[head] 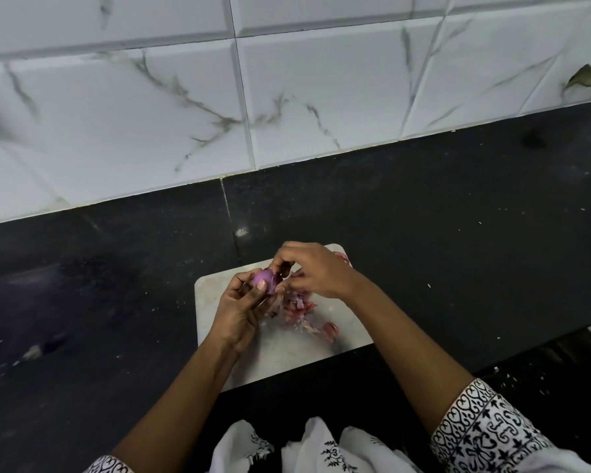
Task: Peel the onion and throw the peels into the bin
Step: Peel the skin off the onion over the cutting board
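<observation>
A small purple onion (263,277) is held above a pale cutting board (287,349). My left hand (241,310) grips it from below, thumb pressed on its side. My right hand (316,273) reaches in from the right, with its fingertips pinching a strip of skin at the onion's top. A pile of pink and purple peels (304,312) lies on the board just under my right wrist, with more peels (342,257) behind that hand. No bin is in view.
The board sits on a dark stone counter (440,233) that runs to a white marble-pattern tiled wall (185,114). Small crumbs dot the counter. The counter's front edge drops away at the lower right.
</observation>
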`<state>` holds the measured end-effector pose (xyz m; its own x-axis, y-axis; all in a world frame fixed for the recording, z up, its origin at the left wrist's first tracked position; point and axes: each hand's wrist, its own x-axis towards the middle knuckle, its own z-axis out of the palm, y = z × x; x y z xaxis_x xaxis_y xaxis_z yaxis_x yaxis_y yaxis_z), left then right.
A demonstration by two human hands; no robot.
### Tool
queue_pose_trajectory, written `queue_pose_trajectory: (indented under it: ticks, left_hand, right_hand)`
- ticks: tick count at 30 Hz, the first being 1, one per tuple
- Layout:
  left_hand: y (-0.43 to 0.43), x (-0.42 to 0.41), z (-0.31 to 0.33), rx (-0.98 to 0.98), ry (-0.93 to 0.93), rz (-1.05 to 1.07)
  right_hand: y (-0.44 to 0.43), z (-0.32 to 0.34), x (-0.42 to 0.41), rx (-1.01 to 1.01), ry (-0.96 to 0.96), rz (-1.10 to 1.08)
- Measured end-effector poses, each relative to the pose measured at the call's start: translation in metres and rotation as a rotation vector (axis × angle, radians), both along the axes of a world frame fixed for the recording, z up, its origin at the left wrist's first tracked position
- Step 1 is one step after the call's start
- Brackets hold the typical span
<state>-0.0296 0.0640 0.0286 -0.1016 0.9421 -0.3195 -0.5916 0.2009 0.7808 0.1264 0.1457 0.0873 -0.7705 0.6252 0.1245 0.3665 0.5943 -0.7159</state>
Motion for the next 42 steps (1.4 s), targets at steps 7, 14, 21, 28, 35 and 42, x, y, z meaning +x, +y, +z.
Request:
queue_pose_trajectory:
  ticks: [7,14,21,28,35,42]
  left_hand:
    - [-0.002,-0.005,0.002,-0.014,0.065,-0.031]
    - [0.003,-0.004,0.016,-0.188,-0.125,0.048]
    - [0.004,-0.004,0.015,-0.320,-0.246,0.061]
    - [-0.001,0.005,0.008,-0.359,-0.227,0.108]
    - [0.001,0.011,0.016,-0.336,-0.165,0.098]
    - [0.007,0.006,0.028,-0.341,-0.042,0.022]
  right_hand:
    - [0.006,0.008,-0.001,-0.009,-0.190,0.079]
    - [-0.020,-0.010,0.002,0.081,-0.129,-0.002]
    - [-0.027,-0.031,0.007,0.063,-0.027,-0.270]
    - [-0.039,-0.024,-0.004,-0.407,0.134,-0.500]
    - [-0.050,-0.037,-0.024,-0.125,0.137,-0.619]
    - [-0.050,-0.040,-0.018,0.194,0.139,-0.649]
